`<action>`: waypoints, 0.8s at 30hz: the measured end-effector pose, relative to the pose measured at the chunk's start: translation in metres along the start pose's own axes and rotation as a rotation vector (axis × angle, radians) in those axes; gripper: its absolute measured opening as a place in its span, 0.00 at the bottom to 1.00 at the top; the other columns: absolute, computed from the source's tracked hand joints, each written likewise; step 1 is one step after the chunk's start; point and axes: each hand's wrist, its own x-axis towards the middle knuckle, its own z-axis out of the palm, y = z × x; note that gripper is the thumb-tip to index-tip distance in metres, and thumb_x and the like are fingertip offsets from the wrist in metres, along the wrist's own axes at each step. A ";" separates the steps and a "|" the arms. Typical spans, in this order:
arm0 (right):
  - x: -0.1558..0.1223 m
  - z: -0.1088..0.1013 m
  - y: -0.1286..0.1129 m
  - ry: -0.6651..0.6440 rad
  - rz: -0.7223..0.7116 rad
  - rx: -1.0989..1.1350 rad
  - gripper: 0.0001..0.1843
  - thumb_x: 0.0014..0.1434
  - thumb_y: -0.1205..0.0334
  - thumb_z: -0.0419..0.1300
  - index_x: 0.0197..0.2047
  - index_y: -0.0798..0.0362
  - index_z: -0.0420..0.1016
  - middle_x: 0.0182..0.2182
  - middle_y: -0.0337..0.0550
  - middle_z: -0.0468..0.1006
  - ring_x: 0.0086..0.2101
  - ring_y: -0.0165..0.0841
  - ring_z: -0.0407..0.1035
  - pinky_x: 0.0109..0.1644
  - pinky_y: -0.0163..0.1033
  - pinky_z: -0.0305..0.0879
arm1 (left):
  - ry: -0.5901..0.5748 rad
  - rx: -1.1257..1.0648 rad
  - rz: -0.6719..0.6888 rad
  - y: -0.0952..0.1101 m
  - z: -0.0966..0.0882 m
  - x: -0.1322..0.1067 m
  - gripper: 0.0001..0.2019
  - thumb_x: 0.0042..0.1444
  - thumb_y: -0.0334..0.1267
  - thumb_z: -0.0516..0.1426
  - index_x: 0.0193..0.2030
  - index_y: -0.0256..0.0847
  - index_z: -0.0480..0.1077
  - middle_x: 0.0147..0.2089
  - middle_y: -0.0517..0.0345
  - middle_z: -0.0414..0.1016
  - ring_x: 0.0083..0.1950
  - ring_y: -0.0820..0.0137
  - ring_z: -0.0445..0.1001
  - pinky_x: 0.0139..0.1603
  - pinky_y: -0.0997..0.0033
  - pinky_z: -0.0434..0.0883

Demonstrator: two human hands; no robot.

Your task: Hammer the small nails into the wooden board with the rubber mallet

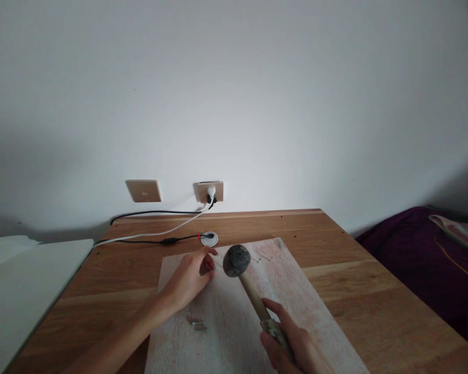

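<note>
A: What do we see, starting with the biggest things?

B: We see a wooden table point(335, 270) against a white wall point(257, 93), and a pale board point(234, 311) lying flat on the table. A dark bed cover point(421, 259) sits to the right.

A: And our hands?

B: Our right hand point(292, 348) has its grip wrapped tight around the wooden handle of a hammer point(249, 285), whose dark head hangs just above the board's far half. Our left hand point(191, 280) rests on the board just left of the hammer head, thumb and forefinger pressed together on something small that looks like a nail, though we cannot tell for sure.

A: Anything smaller?

B: A few loose nails point(197, 324) lie on the board near our left wrist. Behind, cables point(156, 235) run from a wall socket point(210, 191) to a white grommet point(209, 238).
</note>
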 end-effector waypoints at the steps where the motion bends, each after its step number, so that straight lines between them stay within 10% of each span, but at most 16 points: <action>1: 0.002 0.000 -0.005 -0.024 -0.017 -0.008 0.41 0.68 0.32 0.47 0.70 0.53 0.65 0.24 0.35 0.74 0.24 0.35 0.69 0.31 0.39 0.63 | 0.013 -0.019 -0.004 -0.001 0.001 0.000 0.17 0.52 0.27 0.61 0.49 0.43 0.76 0.36 0.59 0.81 0.38 0.64 0.80 0.44 0.67 0.73; 19: 0.006 0.008 -0.025 -0.046 0.001 -0.010 0.38 0.68 0.38 0.51 0.70 0.53 0.68 0.40 0.48 0.85 0.43 0.44 0.78 0.50 0.42 0.68 | -0.003 -0.035 0.054 -0.010 0.000 -0.001 0.24 0.51 0.23 0.57 0.55 0.41 0.75 0.40 0.56 0.83 0.41 0.62 0.82 0.46 0.67 0.74; 24: 0.005 0.008 -0.020 -0.040 0.013 -0.014 0.38 0.67 0.39 0.52 0.70 0.56 0.68 0.42 0.51 0.85 0.46 0.45 0.78 0.53 0.43 0.69 | -0.072 0.124 0.072 -0.006 -0.023 -0.005 0.17 0.54 0.27 0.59 0.51 0.42 0.71 0.46 0.55 0.80 0.45 0.63 0.78 0.48 0.67 0.71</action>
